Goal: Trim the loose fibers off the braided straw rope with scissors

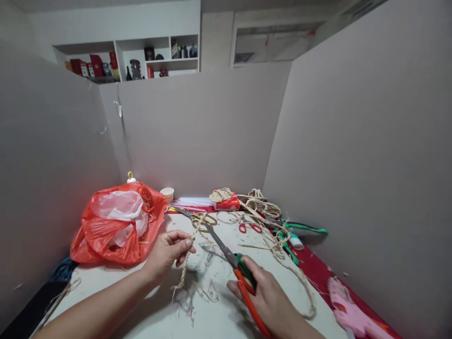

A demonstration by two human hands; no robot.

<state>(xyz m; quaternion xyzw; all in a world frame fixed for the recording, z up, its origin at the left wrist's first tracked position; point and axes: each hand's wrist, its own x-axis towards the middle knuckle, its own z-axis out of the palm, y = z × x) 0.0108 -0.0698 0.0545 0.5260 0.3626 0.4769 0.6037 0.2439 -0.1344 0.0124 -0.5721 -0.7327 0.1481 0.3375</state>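
The left hand point(174, 247) pinches a short braided straw-coloured cord point(186, 263) between thumb and fingers. The right hand point(263, 292) grips long shears with orange and green handles point(242, 278) — their blade tips are near the cord's upper end. Left of the cord, the red plastic bag point(118, 223) sits at the white board's point(141, 301) far edge; before the cord, the board gives some open room, with only fibre scraps point(208, 294).

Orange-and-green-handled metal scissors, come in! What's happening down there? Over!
Right hand holding orange-and-green-handled metal scissors. Left hand pinching braided straw-coloured cord. Gold-handled metal scissors lying behind the blade tips. Over.
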